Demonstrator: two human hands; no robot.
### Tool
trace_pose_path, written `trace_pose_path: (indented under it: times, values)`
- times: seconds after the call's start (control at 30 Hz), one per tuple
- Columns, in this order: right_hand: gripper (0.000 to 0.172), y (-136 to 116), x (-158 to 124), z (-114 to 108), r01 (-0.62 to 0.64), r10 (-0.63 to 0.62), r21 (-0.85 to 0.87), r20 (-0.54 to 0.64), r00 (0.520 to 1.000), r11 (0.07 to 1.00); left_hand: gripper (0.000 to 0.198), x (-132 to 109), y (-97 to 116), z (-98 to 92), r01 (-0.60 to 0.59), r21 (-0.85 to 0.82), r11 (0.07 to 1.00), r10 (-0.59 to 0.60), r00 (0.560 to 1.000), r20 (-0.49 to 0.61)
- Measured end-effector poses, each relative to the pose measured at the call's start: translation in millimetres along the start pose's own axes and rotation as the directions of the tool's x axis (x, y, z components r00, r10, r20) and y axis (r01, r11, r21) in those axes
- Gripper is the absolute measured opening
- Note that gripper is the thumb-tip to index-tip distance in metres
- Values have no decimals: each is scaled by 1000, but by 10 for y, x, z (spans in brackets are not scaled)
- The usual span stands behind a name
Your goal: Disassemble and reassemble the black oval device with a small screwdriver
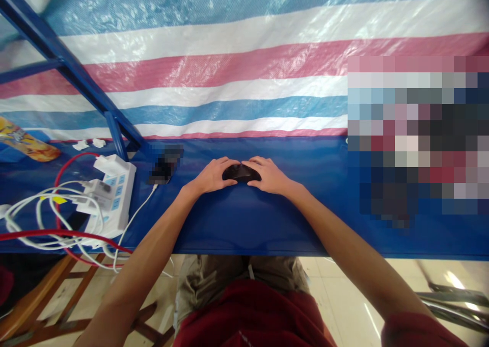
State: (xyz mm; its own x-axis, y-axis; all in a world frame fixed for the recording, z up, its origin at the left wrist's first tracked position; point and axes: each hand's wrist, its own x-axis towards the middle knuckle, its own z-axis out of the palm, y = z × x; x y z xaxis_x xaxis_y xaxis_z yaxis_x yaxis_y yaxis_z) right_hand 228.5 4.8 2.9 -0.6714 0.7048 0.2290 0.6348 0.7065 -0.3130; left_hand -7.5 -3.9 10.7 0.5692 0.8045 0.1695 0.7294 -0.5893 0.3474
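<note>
A small dark, shiny object, long and low with rounded ends, lies on the blue table top; its kind I cannot make out. My left hand is curled round its left end, thumb toward me and fingers on the far side. At the right end, my right hand grips it the same way. Both hands rest at table level, and their fingers cover the two ends. Nearest to my left hand on the table is a phone, partly blurred out, with a white cable plugged into it.
On the left stand a white power strip, tangled white cables, a red cord and a yellow snack packet. A blue metal frame rises there before the striped sheet. The right side is pixelated. A wooden chair stands below left.
</note>
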Motion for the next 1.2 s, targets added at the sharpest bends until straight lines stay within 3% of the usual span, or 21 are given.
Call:
trace_pose_path:
  times: [0.27,0.37,0.5,0.57,0.7,0.87,1.03,1.2]
  values:
    - [43,10,-5,1,-9,22,97,-137,990,995,46,-5,-1,10,17,20,1000,-17,999,-38]
    - [36,30,12,34,-52,73,119,-175,982,991,48,-5,58,-3,28,38,999,-24,995,-101]
    - [33,31,36,57,-81,103,122,-187,977,989,69,11,118,37,-107,69,992,115,985,-127]
    - [32,35,43,43,-101,124,116,-213,969,988,64,23,112,82,-137,81,987,144,986,-88]
    - [28,103,44,10,-260,276,92,-329,903,961,62,28,72,134,-92,97,991,95,995,-24]
    - [27,210,49,48,-409,402,45,-306,863,911,56,10,50,80,-46,136,990,49,999,-18]
    - [15,198,55,21,-322,324,56,-279,904,945,52,6,31,46,-26,151,988,32,999,-35]
    - [7,159,55,-17,-263,250,-63,-156,956,963,52,11,34,57,-49,149,988,55,998,-35]
